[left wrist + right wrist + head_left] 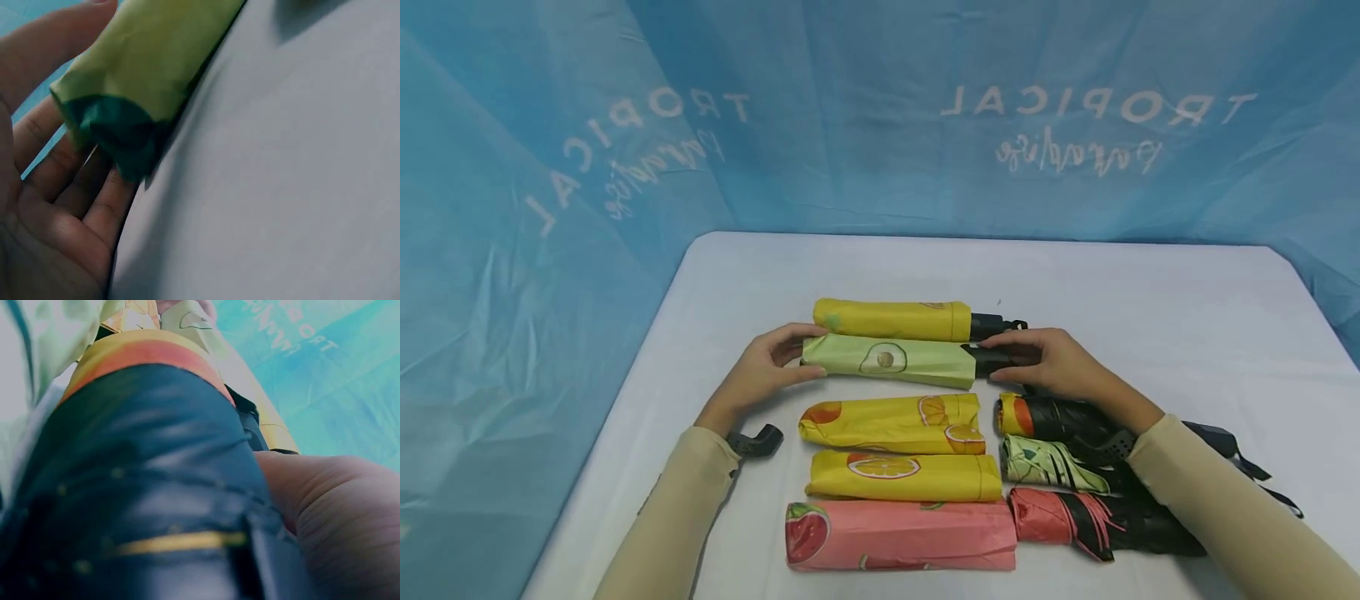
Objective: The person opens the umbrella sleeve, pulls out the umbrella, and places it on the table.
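Between hands (769, 367) (1056, 362), creased green umbrella (917, 362), tubular

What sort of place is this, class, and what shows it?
Probably a makeshift booth for tabletop work or filming: blue printed sheeting hangs behind and beside a white table, where fruit-print sleeves lie side by side.

Lower right in the head view, the right sleeve (1240, 500) hides from me part of the green-striped umbrella (1052, 463). The left wrist view's top edge crops the avocado umbrella (156, 50); toward the right wrist view's bottom, a dark umbrella (137, 437) goes blurry.
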`<state>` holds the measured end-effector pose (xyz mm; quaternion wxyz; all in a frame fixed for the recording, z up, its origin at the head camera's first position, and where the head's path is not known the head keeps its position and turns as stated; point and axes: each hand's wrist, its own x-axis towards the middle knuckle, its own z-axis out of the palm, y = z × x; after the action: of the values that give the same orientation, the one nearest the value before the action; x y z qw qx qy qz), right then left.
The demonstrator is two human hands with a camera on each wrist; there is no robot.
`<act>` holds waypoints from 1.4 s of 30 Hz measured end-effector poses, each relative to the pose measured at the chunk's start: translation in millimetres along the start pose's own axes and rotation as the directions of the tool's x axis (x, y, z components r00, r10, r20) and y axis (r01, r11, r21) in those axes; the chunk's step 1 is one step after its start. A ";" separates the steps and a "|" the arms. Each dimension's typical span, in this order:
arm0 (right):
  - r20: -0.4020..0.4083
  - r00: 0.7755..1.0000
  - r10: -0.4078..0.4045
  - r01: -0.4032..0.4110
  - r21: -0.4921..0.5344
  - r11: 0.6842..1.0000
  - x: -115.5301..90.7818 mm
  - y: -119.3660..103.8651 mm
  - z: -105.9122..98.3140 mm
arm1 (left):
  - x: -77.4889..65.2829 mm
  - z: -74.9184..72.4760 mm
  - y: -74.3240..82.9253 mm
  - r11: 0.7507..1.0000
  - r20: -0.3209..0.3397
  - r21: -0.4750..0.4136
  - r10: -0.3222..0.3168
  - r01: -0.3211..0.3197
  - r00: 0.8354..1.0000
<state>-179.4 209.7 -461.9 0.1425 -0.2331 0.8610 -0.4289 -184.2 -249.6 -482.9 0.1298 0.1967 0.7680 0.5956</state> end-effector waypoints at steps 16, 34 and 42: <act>-0.045 0.992 -0.114 0.104 -0.177 0.979 2.1 -5.3 9.7 | 7.7 34.7 12.0 0.979 -0.032 0.180 -0.087 0.091 0.996; -0.144 0.990 0.005 0.047 0.354 0.934 -19.3 -25.1 0.8 | 3.5 32.8 45.1 1.000 -0.096 -0.004 0.024 -0.025 0.995; -0.173 0.984 0.029 0.060 0.485 0.872 -20.9 -26.3 -1.1 | 3.1 32.8 49.8 0.998 -0.083 -0.042 0.040 -0.044 0.996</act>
<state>-154.8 207.7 -439.1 0.1171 -0.1578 0.7319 -0.6524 -165.3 -209.3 -443.1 0.0899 0.1852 0.7550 0.6225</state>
